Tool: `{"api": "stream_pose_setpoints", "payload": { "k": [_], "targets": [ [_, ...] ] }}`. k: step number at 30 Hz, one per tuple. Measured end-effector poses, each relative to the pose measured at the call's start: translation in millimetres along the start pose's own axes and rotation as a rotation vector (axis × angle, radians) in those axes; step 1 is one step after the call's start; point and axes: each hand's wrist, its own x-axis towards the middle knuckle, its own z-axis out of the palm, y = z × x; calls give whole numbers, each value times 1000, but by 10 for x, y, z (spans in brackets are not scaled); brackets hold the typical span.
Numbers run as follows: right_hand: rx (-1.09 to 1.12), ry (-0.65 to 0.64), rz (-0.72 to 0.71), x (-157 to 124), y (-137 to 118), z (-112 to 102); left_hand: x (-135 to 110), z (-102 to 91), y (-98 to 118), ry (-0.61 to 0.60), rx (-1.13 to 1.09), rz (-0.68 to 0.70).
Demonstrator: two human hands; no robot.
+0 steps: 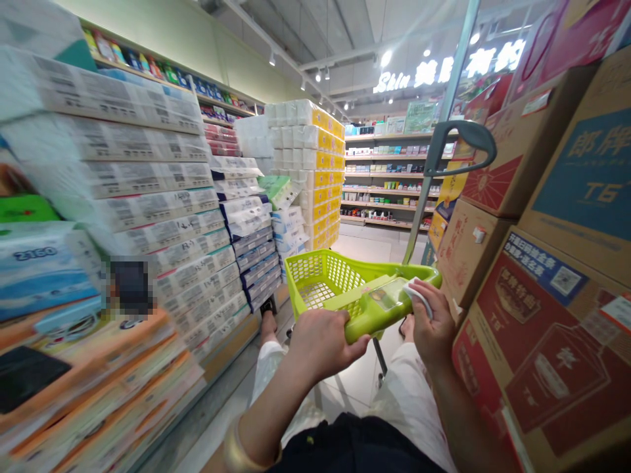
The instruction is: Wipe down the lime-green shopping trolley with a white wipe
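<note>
My left hand (323,345) is closed around the lime-green handle (362,315) of a plastic shopping cart basket (315,282). My right hand (432,322) pinches a folded white tissue (419,295) and rests at the handle's right end. The tissue presses against the top of the handle, beside a clear plastic sleeve (384,293) with a printed card inside. The basket's mesh interior shows no goods. A dark grey curved cart grip (461,141) rises on a metal pole (434,184) beyond the basket.
Tall stacks of wrapped toilet paper and tissue packs (148,197) line the aisle on the left. Printed cardboard cartons (542,263) are piled close on the right. Store shelves (389,177) with small goods stand ahead, beyond a narrow tiled floor (369,243).
</note>
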Motion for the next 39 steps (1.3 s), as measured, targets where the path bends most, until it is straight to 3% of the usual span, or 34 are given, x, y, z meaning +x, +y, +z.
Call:
{"api": "stream_pose_setpoints", "payload": {
  "k": [5,8,15,23,27,32,39],
  "targets": [
    [-7,-95,-232,-354,-367,86,2,11,-9,12,-4,6],
    [-32,-90,-296,-420,-368,108,2,13,-8,13,3,5],
    [17,69,-73,-311,-112,134,5,26,-9,23,3,8],
    [7,-92,-298,-448,-438,134,5,39,-23,28,1,25],
    [-48,-115,-368,-375,-351,104,12,50,-24,43,8,23],
    [-16,1,-240,-219,-150,87,23,61,-24,45,12,29],
    [7,6,-170,-245,-199,110,16,74,-34,47,11,31]
  ]
}}
